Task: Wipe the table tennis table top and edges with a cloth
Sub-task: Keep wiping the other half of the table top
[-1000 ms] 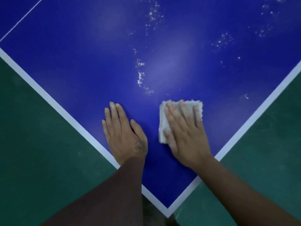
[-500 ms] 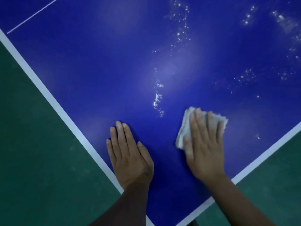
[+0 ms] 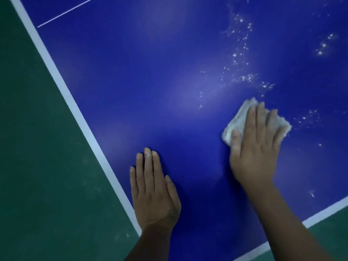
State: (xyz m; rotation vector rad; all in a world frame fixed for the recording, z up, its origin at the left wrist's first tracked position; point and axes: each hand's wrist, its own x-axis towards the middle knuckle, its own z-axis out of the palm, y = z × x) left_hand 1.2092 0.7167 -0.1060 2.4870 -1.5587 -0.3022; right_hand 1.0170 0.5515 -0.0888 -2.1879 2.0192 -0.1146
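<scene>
The blue table tennis table top [image 3: 150,81] fills most of the view, bordered by white edge lines on the left and lower right. My right hand [image 3: 254,147] presses flat on a folded whitish cloth [image 3: 237,121] on the table, fingers spread over it. My left hand [image 3: 152,191] lies flat on the bare table near the left edge line, palm down, holding nothing. White dust specks [image 3: 243,53] lie scattered beyond and to the right of the cloth.
Green floor [image 3: 37,166] lies past the left edge line [image 3: 75,108] and beyond the lower right edge line [image 3: 323,211]. A thin white centre line [image 3: 66,11] crosses the table at the top left.
My right hand has slid the cloth away from the corner, up and to the right toward the dust. The view has shifted, so the table corner has dropped out of sight.
</scene>
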